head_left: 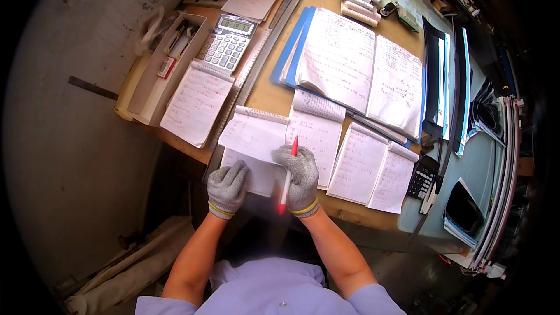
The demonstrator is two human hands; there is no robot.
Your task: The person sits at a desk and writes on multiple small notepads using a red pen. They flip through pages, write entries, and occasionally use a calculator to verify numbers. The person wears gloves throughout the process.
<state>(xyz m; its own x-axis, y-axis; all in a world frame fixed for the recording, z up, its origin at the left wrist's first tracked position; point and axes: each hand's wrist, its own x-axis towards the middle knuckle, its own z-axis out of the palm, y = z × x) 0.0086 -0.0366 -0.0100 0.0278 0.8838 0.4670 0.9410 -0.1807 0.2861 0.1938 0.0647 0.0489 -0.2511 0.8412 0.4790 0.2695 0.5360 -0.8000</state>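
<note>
A spiral notepad (254, 134) lies at the table's near edge, its upper sheet raised off the page below. My left hand (227, 190), in a grey knitted glove with a yellow cuff, is closed on the pad's lower left corner. Gloved the same way, my right hand (302, 176) grips a red and white pen (285, 192) that slants through its fingers. That hand also touches the right side of the raised sheet; its fingertips are partly hidden. Beside it on the right is another handwritten notepad (315, 134), partly under my right hand.
Left of the pad are a written notepad (197, 105), a calculator (224, 46) and a box of pens (169, 70). Beyond lies an open blue folder (338, 58) of handwritten sheets. More notepads (373, 166), a black calculator (423, 178) and dark strips (433, 76) are at right.
</note>
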